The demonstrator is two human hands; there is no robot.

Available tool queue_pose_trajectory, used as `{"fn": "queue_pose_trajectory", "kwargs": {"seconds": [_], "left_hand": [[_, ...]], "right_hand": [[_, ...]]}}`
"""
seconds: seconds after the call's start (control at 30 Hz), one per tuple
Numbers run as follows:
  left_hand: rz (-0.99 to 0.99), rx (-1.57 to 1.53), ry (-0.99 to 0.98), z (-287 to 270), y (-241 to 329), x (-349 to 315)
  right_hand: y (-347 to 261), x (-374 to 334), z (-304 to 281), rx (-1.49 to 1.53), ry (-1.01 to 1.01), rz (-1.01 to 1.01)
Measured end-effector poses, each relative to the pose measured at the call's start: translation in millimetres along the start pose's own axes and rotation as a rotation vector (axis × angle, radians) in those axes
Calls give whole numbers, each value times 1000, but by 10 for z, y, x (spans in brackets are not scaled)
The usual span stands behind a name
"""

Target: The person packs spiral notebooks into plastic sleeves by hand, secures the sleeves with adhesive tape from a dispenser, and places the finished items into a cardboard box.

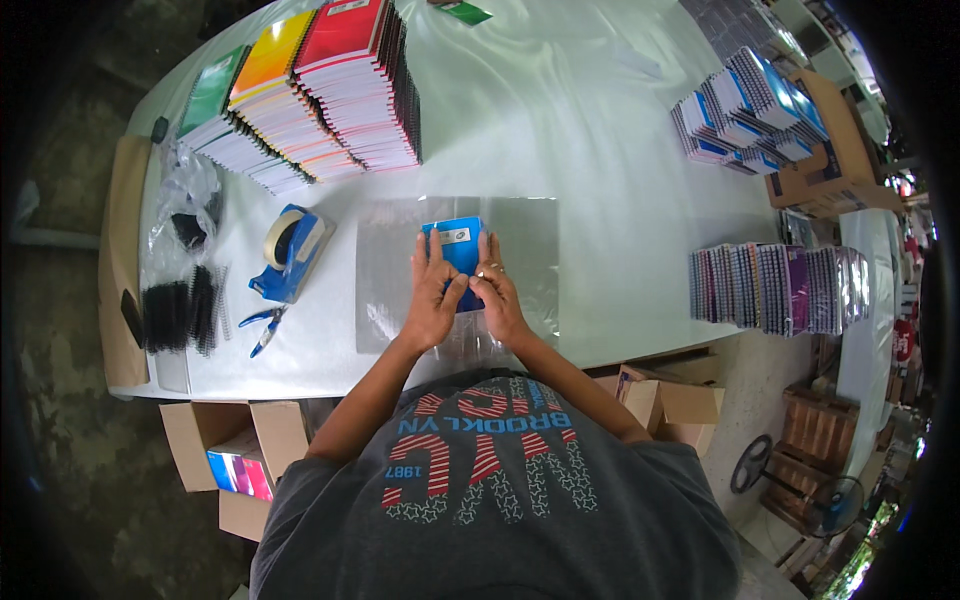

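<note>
A blue notebook [460,262] with a white label lies on clear plastic sheets [530,240] at the table's near middle. My left hand [435,297] grips its left side, fingers stretched along the cover. From the right side my right hand [498,300] holds it the same way, a ring on one finger. Both thumbs meet over the lower part of the cover, hiding some of it. To the left of the sheets stands a blue tape dispenser [290,255] with a roll of tape, and blue-handled pliers [264,330] lie just nearer.
Tall stacks of red notebooks [340,40], yellow notebooks [268,60] and green notebooks [212,90] stand far left. Black binding coils [185,310] lie at the left edge. Blue notebooks [745,110] and a row of spiral notebooks [770,288] are at right. An open carton [190,440] sits below left.
</note>
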State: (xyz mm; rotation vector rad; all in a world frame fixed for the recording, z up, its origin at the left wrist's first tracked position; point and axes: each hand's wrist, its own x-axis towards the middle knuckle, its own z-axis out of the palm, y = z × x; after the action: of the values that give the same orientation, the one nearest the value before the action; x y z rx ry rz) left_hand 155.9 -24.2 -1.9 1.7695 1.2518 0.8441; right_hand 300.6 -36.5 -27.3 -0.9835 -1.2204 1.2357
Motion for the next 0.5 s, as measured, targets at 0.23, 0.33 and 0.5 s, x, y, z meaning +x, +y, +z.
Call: {"fn": "queue_pose_trajectory", "kwargs": {"seconds": [0.23,0.33,0.5], "left_hand": [[-3,551,-290,-68,211,29],[-4,521,-378,-164,158,98],[-175,-231,-417,-310,12,135]], "right_hand": [[-43,42,-11,-78,-50,8],[-54,111,3,-359,-138,-65],[-166,230,64,-807,-246,-162]]}}
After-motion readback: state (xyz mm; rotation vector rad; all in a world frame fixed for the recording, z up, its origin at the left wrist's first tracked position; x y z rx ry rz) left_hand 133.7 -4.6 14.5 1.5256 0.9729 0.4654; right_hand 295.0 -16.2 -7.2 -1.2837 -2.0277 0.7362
